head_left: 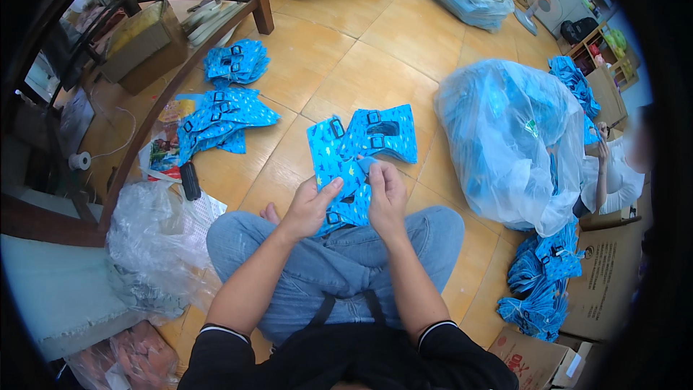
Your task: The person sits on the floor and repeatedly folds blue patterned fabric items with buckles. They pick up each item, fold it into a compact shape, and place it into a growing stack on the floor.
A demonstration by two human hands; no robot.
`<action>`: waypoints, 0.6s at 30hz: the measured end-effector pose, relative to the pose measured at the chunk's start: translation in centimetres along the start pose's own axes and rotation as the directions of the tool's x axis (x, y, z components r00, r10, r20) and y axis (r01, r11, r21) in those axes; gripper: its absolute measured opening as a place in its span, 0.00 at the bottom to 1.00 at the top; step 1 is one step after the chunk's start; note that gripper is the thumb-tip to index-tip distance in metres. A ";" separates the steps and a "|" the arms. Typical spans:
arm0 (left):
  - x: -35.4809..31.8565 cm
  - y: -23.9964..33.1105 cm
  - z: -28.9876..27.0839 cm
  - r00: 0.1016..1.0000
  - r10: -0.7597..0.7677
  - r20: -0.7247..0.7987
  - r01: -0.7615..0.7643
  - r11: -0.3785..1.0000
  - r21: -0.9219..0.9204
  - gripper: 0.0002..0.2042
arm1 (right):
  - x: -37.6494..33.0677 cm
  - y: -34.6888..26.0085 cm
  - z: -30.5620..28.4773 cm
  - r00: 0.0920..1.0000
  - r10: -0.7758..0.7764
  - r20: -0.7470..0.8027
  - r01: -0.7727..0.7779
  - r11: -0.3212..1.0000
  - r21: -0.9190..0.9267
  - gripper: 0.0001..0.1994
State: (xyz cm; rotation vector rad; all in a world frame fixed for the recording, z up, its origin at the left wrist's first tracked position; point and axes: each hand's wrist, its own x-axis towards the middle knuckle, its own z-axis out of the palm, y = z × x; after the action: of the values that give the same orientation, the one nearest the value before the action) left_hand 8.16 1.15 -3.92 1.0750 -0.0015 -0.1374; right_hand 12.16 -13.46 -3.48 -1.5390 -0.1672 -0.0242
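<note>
Holding blue cloth: left hand and right hand; red-printed carton nearby.

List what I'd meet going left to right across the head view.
White thread spool, nearer stack of blue patterned pieces, left hand, right hand, big clear bag of blue pieces, person in white.

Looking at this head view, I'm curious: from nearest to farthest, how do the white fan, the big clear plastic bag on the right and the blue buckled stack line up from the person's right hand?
1. Blue buckled stack: just ahead of the right hand.
2. Clear plastic bag: on the right.
3. White fan: upper right, beyond the bag.
</note>
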 end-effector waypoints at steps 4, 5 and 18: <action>-0.2 0.1 0.3 0.998 0.049 0.030 -0.049 0.999 -0.002 0.18 | 0.6 -2.8 -0.8 0.957 -0.289 0.022 0.286 0.929 -0.237 0.14; -0.4 0.1 0.4 0.996 0.054 0.066 -0.057 0.997 0.045 0.19 | 0.7 -3.5 -1.0 0.944 -0.326 0.047 0.325 0.903 -0.282 0.15; -0.2 0.3 -0.1 0.983 0.069 -0.170 -0.061 0.997 0.052 0.23 | -0.7 -3.3 1.6 0.866 -0.368 0.337 0.483 0.788 -0.381 0.26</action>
State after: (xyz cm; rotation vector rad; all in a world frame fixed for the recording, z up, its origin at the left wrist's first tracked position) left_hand 7.98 1.44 -3.66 1.1292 0.1154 0.0146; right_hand 10.89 -12.03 -0.22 -1.9431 -0.7613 -0.2526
